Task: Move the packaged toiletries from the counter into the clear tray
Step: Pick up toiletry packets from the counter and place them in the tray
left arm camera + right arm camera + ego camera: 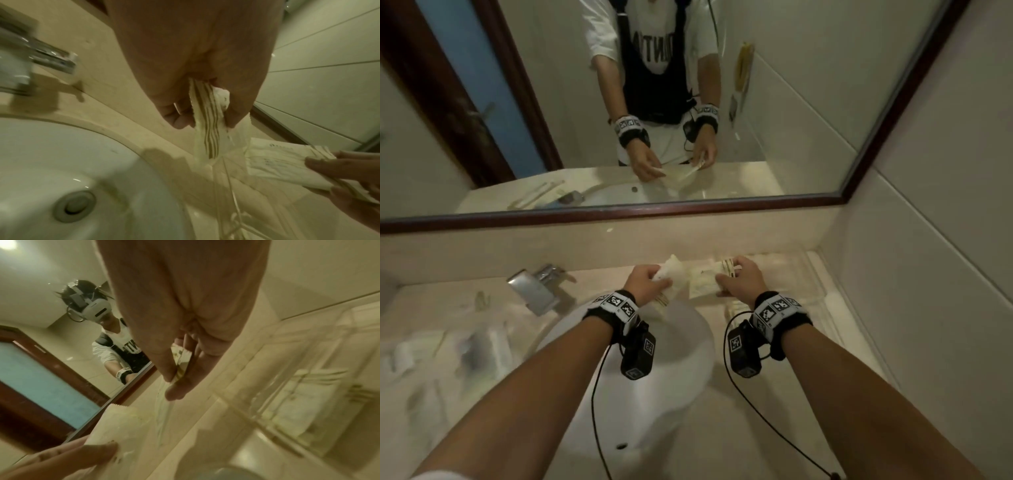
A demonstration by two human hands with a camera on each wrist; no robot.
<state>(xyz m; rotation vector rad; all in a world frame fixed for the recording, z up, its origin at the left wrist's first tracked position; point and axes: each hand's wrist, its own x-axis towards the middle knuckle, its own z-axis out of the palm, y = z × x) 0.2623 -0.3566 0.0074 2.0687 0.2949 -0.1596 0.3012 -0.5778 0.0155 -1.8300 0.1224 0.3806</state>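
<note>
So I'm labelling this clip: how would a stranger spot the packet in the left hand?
Start at the white sink. Just beyond its far rim, the left hand grips a cream striped packet. Unlike the flat packet in the right hand beside it, this one is crumpled.

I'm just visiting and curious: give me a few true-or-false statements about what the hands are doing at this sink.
1. The left hand grips a striped packet. True.
2. The right hand is empty. False: it pinches a flat packet.
3. The faucet stands to the right of both hands. False: it stands to their left.
4. The clear tray sits on the counter by the right wall. True.
5. Water is running into the sink. False: none shows.
</note>
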